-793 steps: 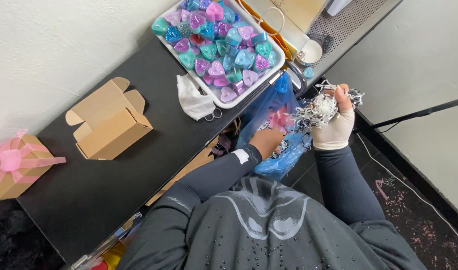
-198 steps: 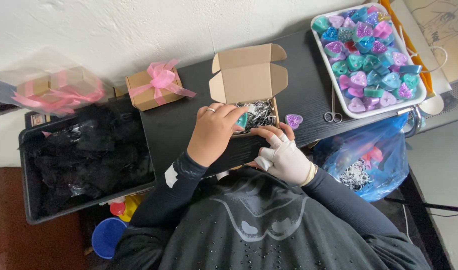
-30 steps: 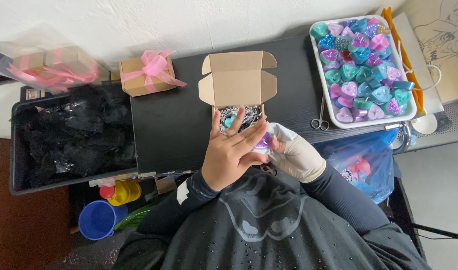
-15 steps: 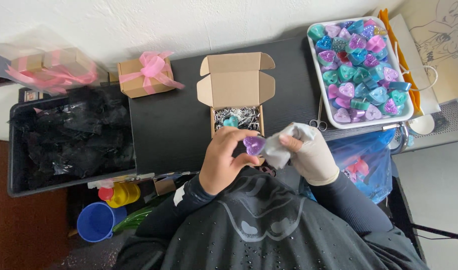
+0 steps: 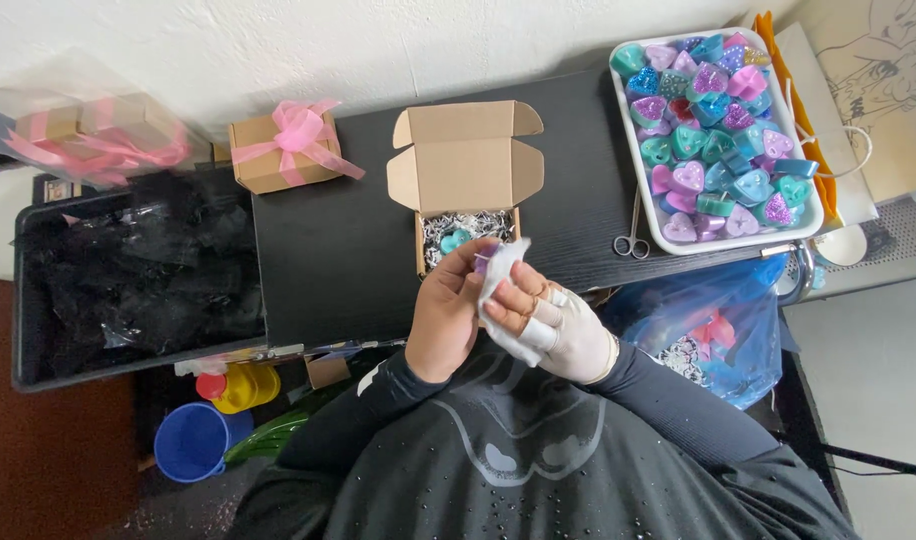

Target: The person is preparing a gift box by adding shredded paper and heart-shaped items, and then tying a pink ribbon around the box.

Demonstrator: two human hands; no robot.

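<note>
Holding a white cloth at the centre of the frame, the left hand and gloved right hand close their fingers around it, just below an open cardboard box on the black desk; scissors lie right.

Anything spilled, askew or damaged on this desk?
Nothing stands out. The open cardboard box sits square with its shredded filler inside, the tray of heart-shaped pieces is full but contained, and the scissors lie flat beside it. Both hands hold a white cloth.
</note>
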